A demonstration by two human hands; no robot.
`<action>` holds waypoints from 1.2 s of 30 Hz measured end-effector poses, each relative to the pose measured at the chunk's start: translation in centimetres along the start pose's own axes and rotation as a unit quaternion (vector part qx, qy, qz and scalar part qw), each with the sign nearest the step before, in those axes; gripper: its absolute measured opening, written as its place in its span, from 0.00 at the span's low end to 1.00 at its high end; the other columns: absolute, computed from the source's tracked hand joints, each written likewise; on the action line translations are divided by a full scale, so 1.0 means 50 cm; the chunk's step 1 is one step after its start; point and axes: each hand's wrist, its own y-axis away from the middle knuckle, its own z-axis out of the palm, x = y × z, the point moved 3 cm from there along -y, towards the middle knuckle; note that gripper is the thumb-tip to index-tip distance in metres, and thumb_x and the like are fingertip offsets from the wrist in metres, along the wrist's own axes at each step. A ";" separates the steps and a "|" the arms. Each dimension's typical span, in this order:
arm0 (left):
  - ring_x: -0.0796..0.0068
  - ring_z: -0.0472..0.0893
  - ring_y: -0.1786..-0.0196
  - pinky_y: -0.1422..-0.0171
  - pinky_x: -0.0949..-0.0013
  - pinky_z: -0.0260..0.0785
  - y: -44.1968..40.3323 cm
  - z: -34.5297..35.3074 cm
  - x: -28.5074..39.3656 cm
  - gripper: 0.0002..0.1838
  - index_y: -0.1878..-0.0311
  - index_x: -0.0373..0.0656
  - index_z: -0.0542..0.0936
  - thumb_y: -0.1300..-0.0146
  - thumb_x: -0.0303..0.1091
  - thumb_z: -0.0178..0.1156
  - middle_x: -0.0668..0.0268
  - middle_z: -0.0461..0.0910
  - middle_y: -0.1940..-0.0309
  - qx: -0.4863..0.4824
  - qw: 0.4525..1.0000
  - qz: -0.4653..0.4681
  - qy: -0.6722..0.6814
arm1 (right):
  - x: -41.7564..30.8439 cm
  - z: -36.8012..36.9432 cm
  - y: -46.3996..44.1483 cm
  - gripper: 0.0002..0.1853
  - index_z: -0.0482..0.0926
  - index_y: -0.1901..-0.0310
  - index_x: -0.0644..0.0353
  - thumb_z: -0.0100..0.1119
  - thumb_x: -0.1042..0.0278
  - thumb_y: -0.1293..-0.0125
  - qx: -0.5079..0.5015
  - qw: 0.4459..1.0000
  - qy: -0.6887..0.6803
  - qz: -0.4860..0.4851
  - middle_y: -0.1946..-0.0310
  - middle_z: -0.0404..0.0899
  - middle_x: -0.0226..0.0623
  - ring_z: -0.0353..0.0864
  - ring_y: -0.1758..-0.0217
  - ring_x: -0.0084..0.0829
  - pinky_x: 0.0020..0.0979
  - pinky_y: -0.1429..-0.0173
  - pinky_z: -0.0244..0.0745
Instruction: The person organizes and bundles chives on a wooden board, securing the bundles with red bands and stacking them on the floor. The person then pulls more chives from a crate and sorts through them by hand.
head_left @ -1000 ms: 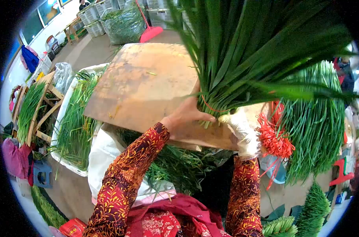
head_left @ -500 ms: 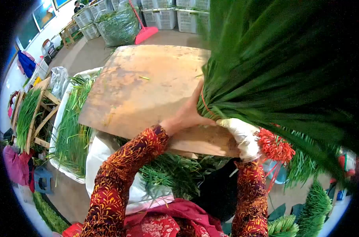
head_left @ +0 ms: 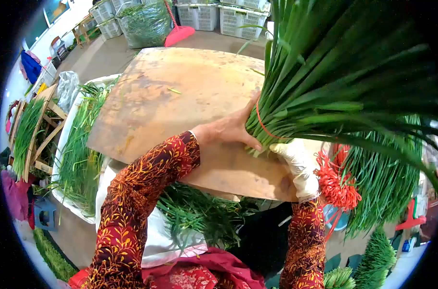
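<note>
A thick bundle of long green leaves [head_left: 310, 91] is tied near its base with a thin red band [head_left: 261, 118] and fans out to the upper right. Bare and ungloved, my left hand [head_left: 231, 129] wraps round the left side of the bundle's cut base. My right hand [head_left: 298, 166], in a whitish glove, grips the base from the lower right; its fingers are partly hidden by the leaves. Both hands hold the bundle above the right part of a wooden board [head_left: 180, 96]. Red ties [head_left: 337, 185] hang just right of my right hand.
Left of the board stands a white tub [head_left: 60, 154] of loose greens. More leaves [head_left: 387, 178] hang at the right. Loose leaves [head_left: 204, 212] lie below the board. White crates [head_left: 197, 18], a red dustpan [head_left: 179, 34] and a blue stool [head_left: 44, 213] stand around.
The bundle has turned in my hands, and its tied base and red band now show more clearly. Both hands have kept hold of it. The view has shifted slightly.
</note>
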 end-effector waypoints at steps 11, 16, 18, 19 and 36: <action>0.50 0.60 0.33 0.30 0.60 0.54 0.024 0.005 0.049 0.71 0.30 0.38 0.31 0.63 0.48 0.77 0.40 0.57 0.35 0.085 0.990 0.091 -0.070 | -0.011 0.000 -0.014 0.27 0.74 0.48 0.63 0.70 0.69 0.51 0.021 1.000 0.018 -0.012 0.52 0.77 0.34 0.73 0.48 0.26 0.30 0.42 0.68; 0.49 0.65 0.36 0.34 0.60 0.59 0.036 -0.001 0.043 0.69 0.30 0.38 0.36 0.65 0.49 0.77 0.44 0.62 0.38 0.021 0.999 0.016 0.020 | -0.016 0.000 0.006 0.28 0.72 0.47 0.63 0.71 0.69 0.52 0.020 0.999 0.029 0.013 0.52 0.77 0.34 0.73 0.48 0.26 0.30 0.42 0.68; 0.50 0.65 0.36 0.33 0.61 0.58 0.027 0.008 0.007 0.68 0.29 0.39 0.37 0.65 0.48 0.77 0.45 0.62 0.37 0.019 0.999 0.037 -0.011 | -0.012 0.006 0.013 0.29 0.72 0.47 0.63 0.71 0.69 0.52 0.023 0.999 0.031 0.005 0.52 0.77 0.34 0.73 0.48 0.26 0.30 0.42 0.68; 0.50 0.64 0.35 0.33 0.61 0.57 0.031 0.010 0.006 0.68 0.29 0.39 0.37 0.64 0.48 0.77 0.46 0.62 0.37 0.021 0.999 0.025 -0.025 | -0.009 0.011 0.021 0.29 0.72 0.47 0.63 0.71 0.69 0.52 0.023 0.999 0.031 0.006 0.51 0.77 0.34 0.73 0.48 0.26 0.30 0.42 0.68; 0.57 0.59 0.33 0.30 0.62 0.53 0.015 -0.002 0.053 0.65 0.31 0.37 0.46 0.69 0.45 0.79 0.48 0.57 0.34 0.044 0.999 0.005 -0.008 | -0.030 0.008 0.033 0.35 0.68 0.44 0.63 0.73 0.70 0.55 0.021 0.999 0.023 -0.007 0.50 0.75 0.35 0.72 0.46 0.28 0.30 0.41 0.67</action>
